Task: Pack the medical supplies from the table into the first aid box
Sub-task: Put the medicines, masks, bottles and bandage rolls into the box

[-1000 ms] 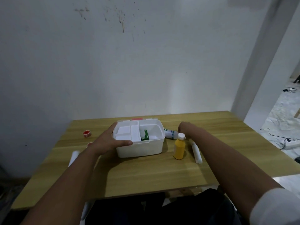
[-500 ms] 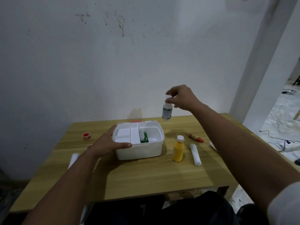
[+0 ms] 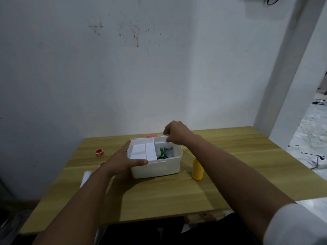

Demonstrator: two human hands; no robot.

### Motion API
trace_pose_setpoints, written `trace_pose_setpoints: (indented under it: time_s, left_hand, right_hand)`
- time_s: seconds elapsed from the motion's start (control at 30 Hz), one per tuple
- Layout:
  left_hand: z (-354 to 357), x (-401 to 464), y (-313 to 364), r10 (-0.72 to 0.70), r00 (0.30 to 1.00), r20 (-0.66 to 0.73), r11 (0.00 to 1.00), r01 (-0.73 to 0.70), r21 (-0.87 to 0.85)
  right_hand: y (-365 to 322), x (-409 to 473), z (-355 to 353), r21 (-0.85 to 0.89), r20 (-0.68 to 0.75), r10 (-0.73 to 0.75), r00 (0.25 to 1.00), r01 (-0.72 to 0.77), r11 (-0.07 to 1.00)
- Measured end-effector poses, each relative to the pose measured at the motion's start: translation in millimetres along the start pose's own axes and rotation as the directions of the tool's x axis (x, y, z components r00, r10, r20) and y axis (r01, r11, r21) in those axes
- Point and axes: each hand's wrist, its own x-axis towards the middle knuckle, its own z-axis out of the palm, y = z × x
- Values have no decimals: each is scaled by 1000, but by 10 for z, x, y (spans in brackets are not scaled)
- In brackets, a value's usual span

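Note:
The open white first aid box [image 3: 159, 167] stands mid-table with a white tray insert on its left and a green packet [image 3: 161, 153] inside. My left hand [image 3: 123, 160] grips the box's left front corner, thumb along the front rim. My right hand [image 3: 175, 132] hovers over the box's back right and pinches the top of a small white bottle [image 3: 168, 151], which stands upright in the right compartment. A yellow bottle [image 3: 197, 169] stands right of the box, its cap hidden by my right forearm.
A red tape roll [image 3: 99, 152] lies at the left on the wooden table [image 3: 159, 195]. A white roll [image 3: 85, 177] shows partly behind my left forearm. A wall runs along the table's far edge, and open floor with cables is to the right.
My right hand picked the small white bottle off the table, lifted it high, then brought it down into the box's right compartment. My left hand has stayed on the box.

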Motion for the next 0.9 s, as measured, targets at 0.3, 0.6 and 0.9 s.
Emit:
trace_pose_setpoints:
  time_s: [0.3,0.6,0.9]
  left_hand:
    - [5,-64,41,-29,1000,-11,999,29,16]
    - [38,-114,104,-114,993,-17,993,114,-19]
    - [23,-93,67,-96,995,-11,993,95,-65]
  right_hand:
    - [31,-357,-459,-51,60,43,997,-40,998]
    - [71,-917,-661,-355,438,386,812,-238,904]
    - [-104,-656,-1112,-20,217,229,949,-230,973]
